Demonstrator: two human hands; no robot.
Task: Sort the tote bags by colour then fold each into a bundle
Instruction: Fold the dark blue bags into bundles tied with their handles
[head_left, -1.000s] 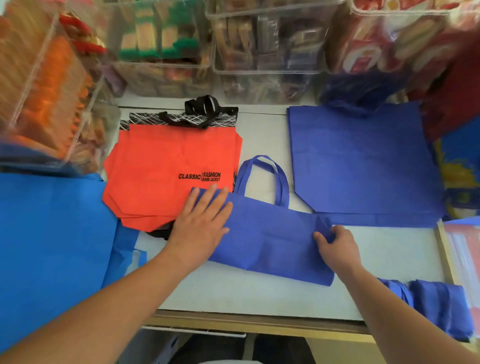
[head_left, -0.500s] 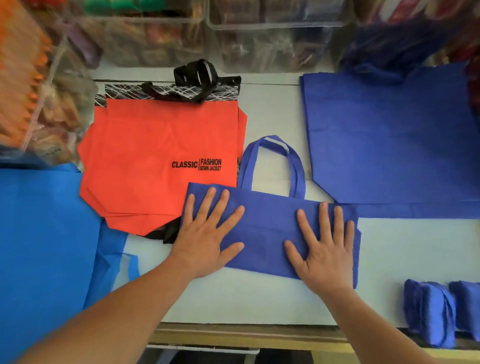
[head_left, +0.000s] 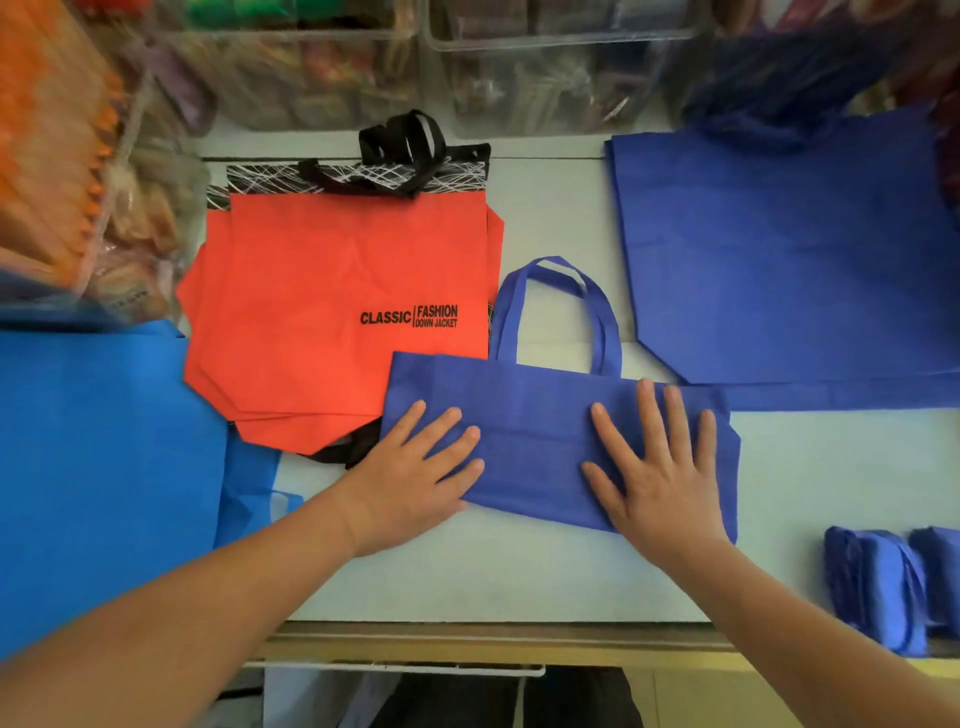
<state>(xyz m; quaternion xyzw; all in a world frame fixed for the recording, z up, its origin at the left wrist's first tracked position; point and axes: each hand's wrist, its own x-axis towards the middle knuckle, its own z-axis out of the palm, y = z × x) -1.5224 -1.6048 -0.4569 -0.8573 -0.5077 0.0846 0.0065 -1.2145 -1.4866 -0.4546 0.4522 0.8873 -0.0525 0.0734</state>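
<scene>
Small blue tote (head_left: 535, 410) lay near-centre on the table (head_left: 519, 571), looked folded in half, left corner overlapping the orange stack (head_left: 337, 312), handles (head_left: 556, 312) pointing far. Left hand (head_left: 415, 467) & right hand (head_left: 660, 467) both pressed flat on it, fingers spread, nothing pinched. To do this well: prob. best to press the crease w/ even weight, sweep outward, tuck handles in before next fold, & line up edges so it matched the bundles (head_left: 878, 587) near right.
</scene>
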